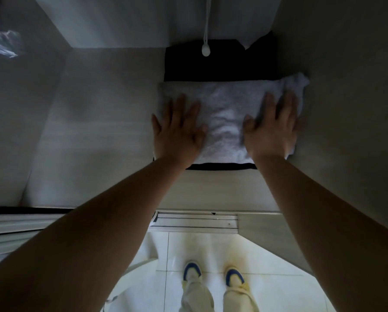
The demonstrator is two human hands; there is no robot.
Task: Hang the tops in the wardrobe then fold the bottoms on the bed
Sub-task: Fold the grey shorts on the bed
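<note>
A folded light grey garment [224, 113] lies on a wardrobe shelf [103, 122], on top of a folded black garment [220, 61] whose edge shows at the front and back. My left hand [177, 129] rests flat on the grey garment's left side with fingers spread. On its right side my right hand [272, 129] presses flat, close to the wardrobe's right wall. Both hands hold nothing.
A white cord with a pull knob [205, 50] hangs above the black garment. The wardrobe's side walls [346, 86] close in left and right. A sliding door track [195, 221] runs along the front. Below are tiled floor and my shoes [192, 270].
</note>
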